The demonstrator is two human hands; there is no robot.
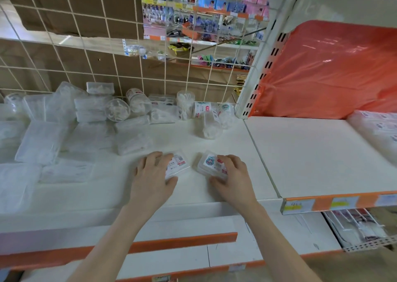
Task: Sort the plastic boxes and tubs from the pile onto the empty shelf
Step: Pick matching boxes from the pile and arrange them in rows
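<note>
Right of the pile (86, 120), the shelf (193, 193) runs open to its front edge and to the seam with the next board (311, 152). Just right of the pile the left hand (154, 172) grips a flat clear box (179, 165) with a barcode label. Farther right the right hand (233, 174) grips a second box (209, 162) bearing a blue sticker.

Shop, retail aisle. White metal shelf (305, 157) with orange price strip (318, 204) along front edge, paper tags (344, 202) in it. Slotted upright (265, 71) at shelf's back corner. Wire grid (90, 51) behind; through it, far racks (204, 17) packed with hanging packaged goods. Pile (92, 118) of labelled clear tubs, boxes.
</note>
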